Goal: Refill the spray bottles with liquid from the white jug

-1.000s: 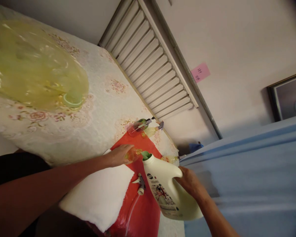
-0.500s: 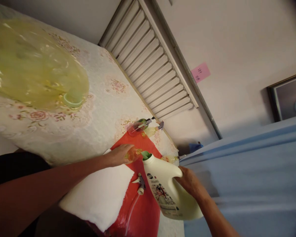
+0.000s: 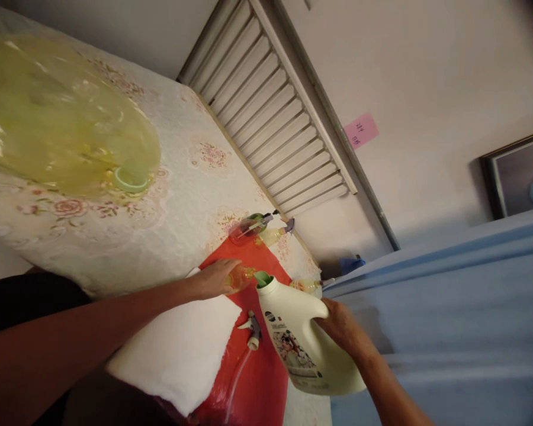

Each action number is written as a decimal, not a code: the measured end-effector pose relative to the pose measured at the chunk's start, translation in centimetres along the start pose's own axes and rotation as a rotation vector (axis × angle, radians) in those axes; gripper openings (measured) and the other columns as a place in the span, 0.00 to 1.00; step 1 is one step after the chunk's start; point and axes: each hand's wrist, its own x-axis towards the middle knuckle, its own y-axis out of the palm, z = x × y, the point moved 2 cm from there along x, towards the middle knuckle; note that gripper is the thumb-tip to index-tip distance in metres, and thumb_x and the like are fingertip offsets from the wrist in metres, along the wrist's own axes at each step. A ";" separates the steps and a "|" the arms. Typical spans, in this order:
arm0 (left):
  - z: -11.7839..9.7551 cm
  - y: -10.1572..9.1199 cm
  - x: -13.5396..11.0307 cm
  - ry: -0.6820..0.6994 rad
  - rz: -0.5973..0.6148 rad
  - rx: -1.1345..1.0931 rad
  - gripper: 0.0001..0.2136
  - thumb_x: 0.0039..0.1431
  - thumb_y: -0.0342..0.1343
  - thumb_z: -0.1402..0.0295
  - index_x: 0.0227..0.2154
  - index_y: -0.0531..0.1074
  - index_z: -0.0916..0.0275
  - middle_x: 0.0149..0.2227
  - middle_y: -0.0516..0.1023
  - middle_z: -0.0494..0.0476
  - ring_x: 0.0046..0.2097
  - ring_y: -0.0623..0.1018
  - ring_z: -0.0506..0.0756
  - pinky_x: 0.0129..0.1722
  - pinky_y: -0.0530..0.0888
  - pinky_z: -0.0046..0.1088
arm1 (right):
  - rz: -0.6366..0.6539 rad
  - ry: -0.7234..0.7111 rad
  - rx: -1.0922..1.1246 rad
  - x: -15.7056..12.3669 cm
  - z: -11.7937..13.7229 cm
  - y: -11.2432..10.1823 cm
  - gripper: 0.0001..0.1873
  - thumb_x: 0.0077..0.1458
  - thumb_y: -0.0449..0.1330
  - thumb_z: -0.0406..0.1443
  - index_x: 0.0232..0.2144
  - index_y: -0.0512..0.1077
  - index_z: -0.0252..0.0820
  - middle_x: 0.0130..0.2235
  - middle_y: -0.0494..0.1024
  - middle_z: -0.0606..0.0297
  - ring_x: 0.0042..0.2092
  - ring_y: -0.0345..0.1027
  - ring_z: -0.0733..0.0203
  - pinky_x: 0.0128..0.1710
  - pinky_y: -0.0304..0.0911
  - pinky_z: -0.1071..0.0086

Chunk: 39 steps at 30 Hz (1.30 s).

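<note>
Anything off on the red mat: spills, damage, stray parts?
The spray head looks odd: it lies loose on the red mat, off any bottle. No spill is discernible near the jug or small bottle.

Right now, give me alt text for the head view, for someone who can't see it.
A right hand grips a tilted pale jug, its green spout close to a clear bottle in the left hand. A spray trigger lies on a red mat beside a white cloth.
</note>
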 end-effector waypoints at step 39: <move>-2.0 -0.9 -0.2 -0.076 0.004 0.058 0.33 0.50 0.62 0.54 0.58 0.62 0.59 0.59 0.70 0.66 0.59 0.69 0.70 0.59 0.68 0.46 | 0.005 0.013 0.020 -0.1 0.0 -0.2 0.06 0.53 0.56 0.34 0.28 0.72 0.39 0.31 0.81 0.61 0.36 0.75 0.57 0.31 0.60 0.73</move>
